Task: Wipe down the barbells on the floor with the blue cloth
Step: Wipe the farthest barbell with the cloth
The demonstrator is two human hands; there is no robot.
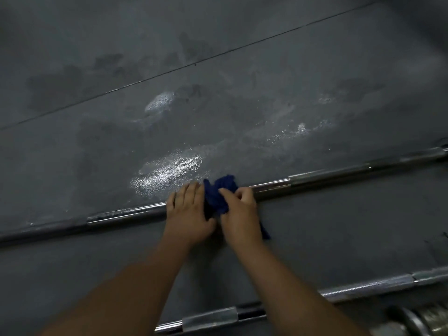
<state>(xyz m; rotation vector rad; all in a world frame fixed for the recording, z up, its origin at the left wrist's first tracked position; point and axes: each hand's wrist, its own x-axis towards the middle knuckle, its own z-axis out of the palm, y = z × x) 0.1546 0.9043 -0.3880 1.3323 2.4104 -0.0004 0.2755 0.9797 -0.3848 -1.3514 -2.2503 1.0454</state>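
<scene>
Blue cloth (218, 197), crumpled, on chrome barbell (327, 175)

Both hands (188, 212) (238, 214) press a blue cloth (218, 195) onto the far barbell (327, 177) on the floor (218, 81).

Bunched blue cloth (218, 197) on chrome barbell (315, 177)

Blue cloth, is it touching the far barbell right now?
Touching. In the head view the blue cloth is bunched on the far barbell, whose shaft vanishes under it beside the right hand.
</scene>
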